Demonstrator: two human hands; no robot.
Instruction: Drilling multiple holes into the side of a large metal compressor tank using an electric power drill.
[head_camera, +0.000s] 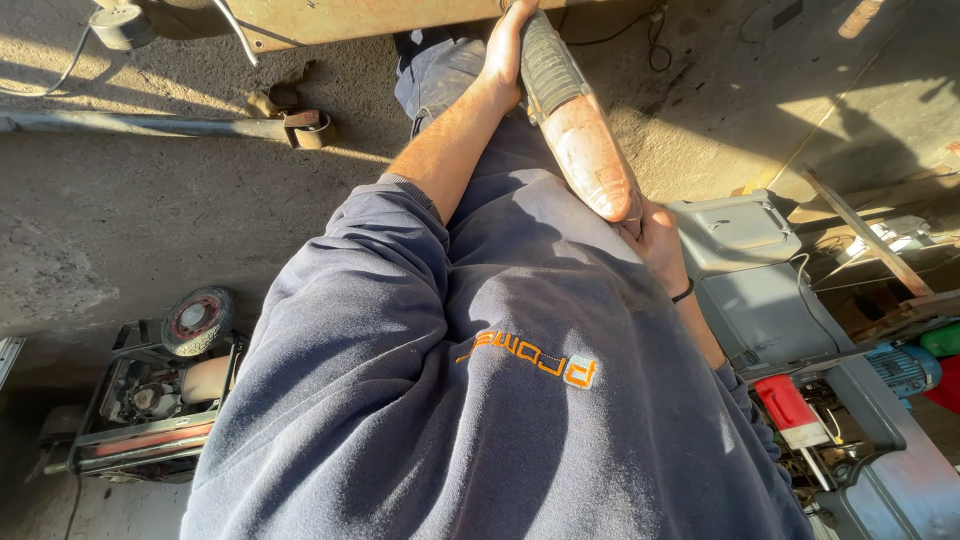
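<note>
Concrete floor (120, 220) fills most of the view, half sun, half shadow. No work surface in sight; looks like a workshop or yard.

Person's own torso in a dark blue sweatshirt (480, 400) takes up the centre, camera looking straight down the body.

Grey machine housing (760, 300) to the right, with a red switch box (790, 410) and a blue motor (900, 368) beside it. Small generator on a wheeled frame (150, 400) lower left. Long steel pipe (140, 125) lies across the floor upper left, with a clamp (310, 128) at its end. Rusty metal sheet (350, 20) along the top edge.

Power tool (575, 120): worn orange body, ribbed grey section toward the top. Long axis runs from just in front of the belly, up and slightly left, to the sheet edge. Working end is hidden, can't tell what's on it.

Left hand (505, 50) is wrapped around the far, ribbed end, arm stretched out, sleeve pushed up. Right hand (655, 235) grips the near end, tucked against the body, mostly hidden by the tool; black band on that wrist. Right hand is nearer the body, left nearer the sheet. Tool is held off the floor between both hands.
</note>
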